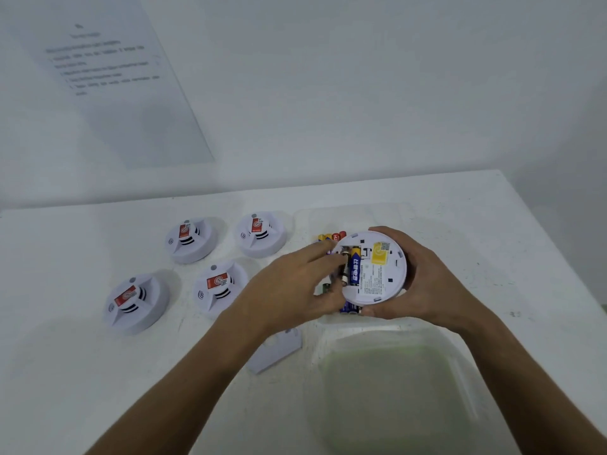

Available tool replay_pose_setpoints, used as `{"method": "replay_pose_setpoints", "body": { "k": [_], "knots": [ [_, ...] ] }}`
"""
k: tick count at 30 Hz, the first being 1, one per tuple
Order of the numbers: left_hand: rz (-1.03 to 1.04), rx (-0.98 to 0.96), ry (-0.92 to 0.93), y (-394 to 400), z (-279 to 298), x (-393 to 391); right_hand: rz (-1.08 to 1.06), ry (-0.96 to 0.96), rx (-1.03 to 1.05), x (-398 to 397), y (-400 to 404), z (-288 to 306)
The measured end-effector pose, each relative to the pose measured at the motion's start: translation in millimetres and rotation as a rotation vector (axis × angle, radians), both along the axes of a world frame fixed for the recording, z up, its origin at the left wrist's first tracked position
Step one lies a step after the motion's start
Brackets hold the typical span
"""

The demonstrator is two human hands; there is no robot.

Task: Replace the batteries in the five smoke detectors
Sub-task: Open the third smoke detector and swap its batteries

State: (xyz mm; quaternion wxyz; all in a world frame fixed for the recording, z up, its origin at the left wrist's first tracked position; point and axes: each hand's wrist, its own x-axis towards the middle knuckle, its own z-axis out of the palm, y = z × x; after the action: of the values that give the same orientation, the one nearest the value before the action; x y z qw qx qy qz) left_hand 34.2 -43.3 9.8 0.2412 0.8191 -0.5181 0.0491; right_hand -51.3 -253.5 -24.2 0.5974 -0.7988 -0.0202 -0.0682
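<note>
My right hand (423, 280) grips a white round smoke detector (377, 274) by its rim, back side up, over a clear tray. Its battery compartment is uncovered; a blue battery (355, 266) lies in the right slot. My left hand (295, 284) reaches in from the left, and its fingertips pinch a second battery (344, 266) at the left slot. Whether that battery is fully seated cannot be told. Four more detectors stand face up at the left (190, 239), (261, 234), (220, 287), (136, 302).
Loose batteries (331, 237) lie in the clear tray (361, 213) under the held detector. A white battery cover (276, 351) lies on the table below my left wrist. A clear container (394, 389) stands at the front right. A printed sheet (115, 77) hangs on the wall.
</note>
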Motion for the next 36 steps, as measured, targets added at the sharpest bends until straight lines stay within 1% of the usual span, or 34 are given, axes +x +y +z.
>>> {"method": "replay_pose_setpoints", "body": {
  "k": [2, 4, 5, 7, 9, 10, 13, 15, 18, 21, 24, 26, 29, 33, 36],
  "knots": [
    [0.033, -0.032, 0.142, -3.8, -3.8, 1.5, -0.016, -0.002, 0.001, -0.8, -2.9, -1.1],
    [0.116, -0.07, 0.307, -8.1, -3.4, 5.6, -0.034, -0.002, 0.0, -2.3, -6.2, -0.5],
    [0.154, -0.086, 0.353, -11.2, -2.4, 7.6, -0.047, -0.003, -0.006, -2.9, -8.1, 0.1],
    [0.169, -0.105, 0.362, -19.6, 4.3, 8.9, -0.083, -0.008, -0.028, -3.2, -13.2, 1.4],
    [0.165, -0.138, 0.329, -29.9, 14.4, 9.8, -0.12, -0.016, -0.032, -4.1, -19.2, 3.4],
    [0.187, -0.164, 0.347, -35.1, 18.8, 13.0, -0.137, -0.02, -0.027, -5.2, -22.4, 4.3],
    [0.334, -0.273, 0.555, -52.8, 26.0, 38.0, -0.184, -0.018, -0.003, -11.0, -32.6, 5.9],
    [0.413, -0.264, 0.608, -63.7, 20.5, 60.9, -0.201, -0.012, 0.007, -15.7, -38.9, 5.8],
    [0.429, -0.087, 0.625, -75.7, 6.2, 86.6, -0.228, -0.005, 0.008, -21.7, -44.3, 5.5],
    [0.316, 0.174, 0.62, -84.9, -3.4, 95.6, -0.249, 0.007, 0.005, -25.5, -46.9, 4.1],
    [0.26, 0.329, 0.57, -91.7, -9.4, 99.2, -0.256, 0.017, 0.007, -25.5, -48.3, 3.8],
    [0.267, 0.377, 0.537, -95.5, -13.1, 101.1, -0.251, 0.021, 0.011, -24.3, -48.6, 3.5],
    [0.267, 0.43, 0.433, -99.9, -21.6, 101.1, -0.245, 0.02, 0.027, -23.0, -48.0, 2.9],
    [0.255, 0.464, 0.325, -99.7, -28.3, 95.1, -0.236, 0.019, 0.04, -22.9, -46.1, 4.1],
    [0.26, 0.471, 0.293, -98.0, -30.7, 93.7, -0.227, 0.019, 0.034, -23.3, -45.0, 4.8]
  ]
}}
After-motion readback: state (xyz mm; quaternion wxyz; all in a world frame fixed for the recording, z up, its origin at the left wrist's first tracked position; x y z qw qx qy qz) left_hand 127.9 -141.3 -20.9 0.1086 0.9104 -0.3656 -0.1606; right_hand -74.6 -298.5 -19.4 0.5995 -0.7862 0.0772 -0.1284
